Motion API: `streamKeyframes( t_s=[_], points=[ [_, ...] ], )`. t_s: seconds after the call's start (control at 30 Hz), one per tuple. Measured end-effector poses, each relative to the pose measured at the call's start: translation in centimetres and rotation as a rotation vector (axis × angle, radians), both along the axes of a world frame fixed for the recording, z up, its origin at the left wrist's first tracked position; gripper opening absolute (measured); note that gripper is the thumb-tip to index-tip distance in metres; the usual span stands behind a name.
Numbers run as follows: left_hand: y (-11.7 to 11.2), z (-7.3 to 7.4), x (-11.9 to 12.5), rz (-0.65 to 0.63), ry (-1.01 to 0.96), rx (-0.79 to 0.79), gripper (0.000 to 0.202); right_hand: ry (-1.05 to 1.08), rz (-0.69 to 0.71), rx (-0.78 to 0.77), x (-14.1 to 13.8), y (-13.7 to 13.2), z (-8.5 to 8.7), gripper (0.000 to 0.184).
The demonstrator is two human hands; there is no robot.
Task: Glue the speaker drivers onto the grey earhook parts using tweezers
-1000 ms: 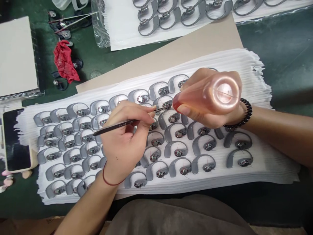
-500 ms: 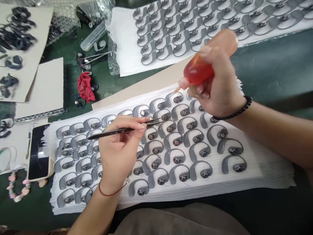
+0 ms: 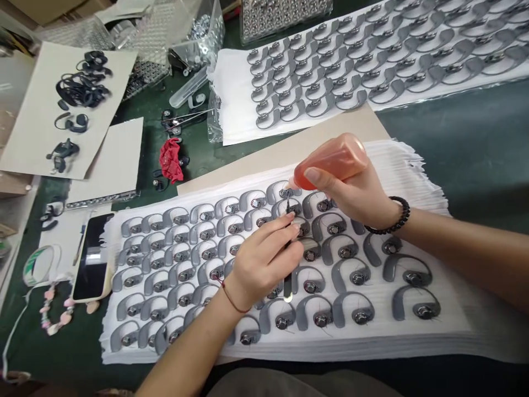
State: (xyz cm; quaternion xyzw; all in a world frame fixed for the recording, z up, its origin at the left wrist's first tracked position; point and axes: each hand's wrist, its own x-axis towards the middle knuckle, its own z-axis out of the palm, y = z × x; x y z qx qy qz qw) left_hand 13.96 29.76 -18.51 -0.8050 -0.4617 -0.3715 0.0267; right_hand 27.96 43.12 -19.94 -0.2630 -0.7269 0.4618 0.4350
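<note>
Tweezers (image 3: pixel 287 208) are pinched upright in the left hand (image 3: pixel 264 262), tips on a grey earhook (image 3: pixel 285 194); just beyond, the orange bottle (image 3: pixel 330 160), gripped by the right hand (image 3: pixel 355 193), is tilted, nozzle toward that earhook.

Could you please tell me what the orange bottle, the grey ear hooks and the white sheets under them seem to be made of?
Bottle: translucent soft plastic, likely; orange liquid shows through. Ear hooks: matte grey plastic or rubber, each with a shiny metal-looking disc. Sheets: thin white foam or paper, stacked, with ragged edges.
</note>
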Motion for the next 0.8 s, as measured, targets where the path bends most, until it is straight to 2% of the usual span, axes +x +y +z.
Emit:
streamKeyframes(
  t_s=[0.13,0.6,0.8],
  points=[
    [0.1,-0.2,-0.1,0.011,0.011,-0.007,0.008,0.016,0.078,0.005,0.0,-0.3,-0.2,0.016],
    [0.2,-0.1,-0.1,0.041,0.031,-0.079,0.014,-0.125,0.071,0.089,0.1,-1.0,-0.1,0.013],
    [0.2,-0.1,0.0,0.051,0.039,-0.08,0.017,-0.14,0.15,0.154,0.3,-1.2,-0.3,0.009]
  ],
)
